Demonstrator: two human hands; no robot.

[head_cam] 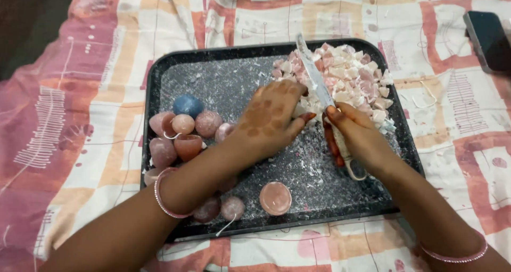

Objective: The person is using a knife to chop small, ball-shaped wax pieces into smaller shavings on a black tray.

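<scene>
A black rectangular tray (229, 67) lies on a patterned cloth, dusted with white crumbs. My right hand (357, 136) grips a knife (315, 76) by its pale handle, blade pointing away toward a heap of pink and white chopped pieces (351, 80) at the tray's far right. My left hand (269, 117) presses down on a piece right beside the blade; the piece itself is mostly hidden under my fingers. Round pink wax-like balls (183, 136) and one blue ball (188, 105) cluster at the tray's left. A pink disc (275, 198) lies near the front edge.
The pink, white and orange patterned cloth (80, 123) covers the whole surface. A dark phone (488, 40) lies at the far right, off the tray. More pink balls (221, 208) sit under my left forearm. Both wrists wear pink bangles.
</scene>
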